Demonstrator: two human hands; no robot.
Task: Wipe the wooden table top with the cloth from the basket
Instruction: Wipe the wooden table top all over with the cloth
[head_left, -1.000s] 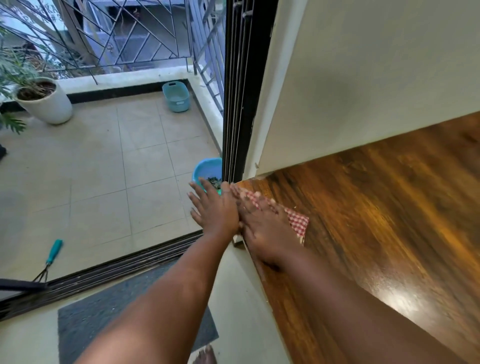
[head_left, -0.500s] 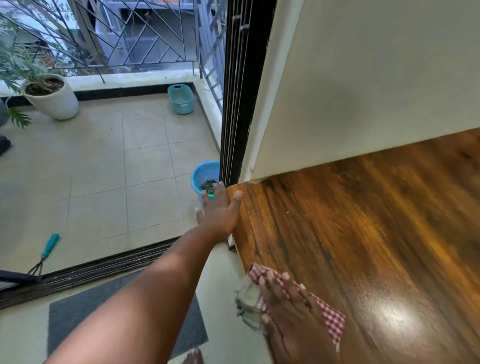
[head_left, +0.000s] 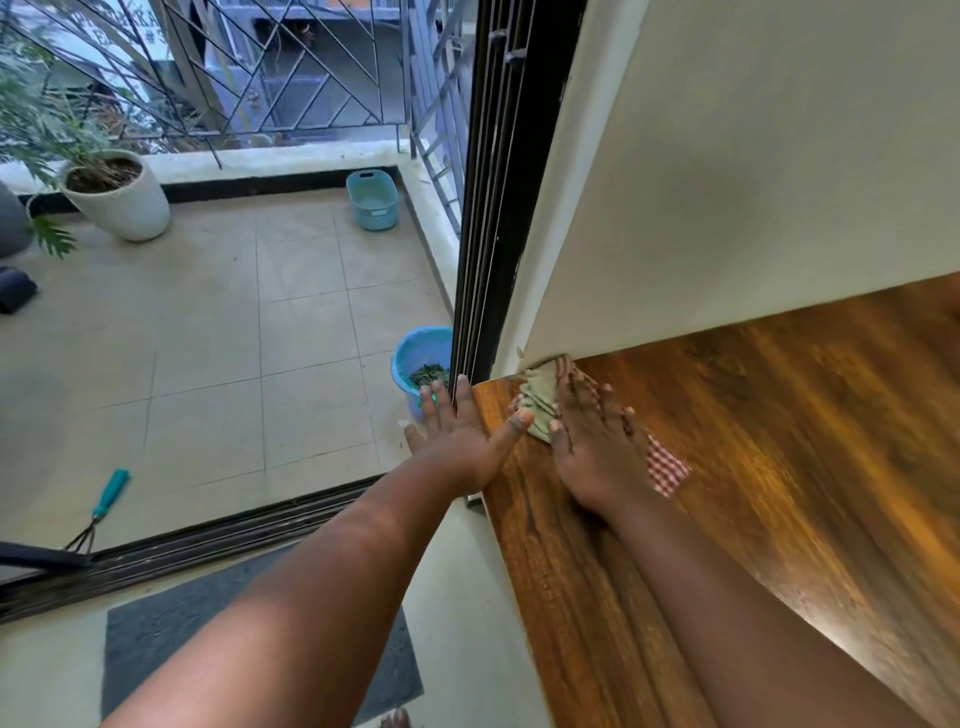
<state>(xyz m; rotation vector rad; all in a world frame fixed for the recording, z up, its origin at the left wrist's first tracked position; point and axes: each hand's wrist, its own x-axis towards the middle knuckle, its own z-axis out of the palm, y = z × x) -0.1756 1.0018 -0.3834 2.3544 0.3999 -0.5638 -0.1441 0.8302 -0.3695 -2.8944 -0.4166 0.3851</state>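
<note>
The glossy wooden table top (head_left: 753, 467) fills the right side, its far edge against a pale wall. A red-and-white checked cloth (head_left: 667, 467), with a greenish underside bunched at the far left corner, lies under my right hand (head_left: 592, 447), which presses flat on it with fingers spread. My left hand (head_left: 462, 441) rests open at the table's left edge, its thumb on the wood beside the cloth and its fingers reaching over the side. A teal basket (head_left: 373, 200) stands far off on the balcony floor.
A dark sliding-door frame (head_left: 493, 182) rises just beyond the table's far left corner. A blue bucket (head_left: 415, 358) holding green bits sits on the tiles outside. A white plant pot (head_left: 119, 195), a teal-handled hand rake (head_left: 101, 506) and a grey mat (head_left: 156, 639) lie to the left.
My right hand has slid the cloth from the near left edge of the table back up to the far left corner. My left hand has stayed at the table's edge.
</note>
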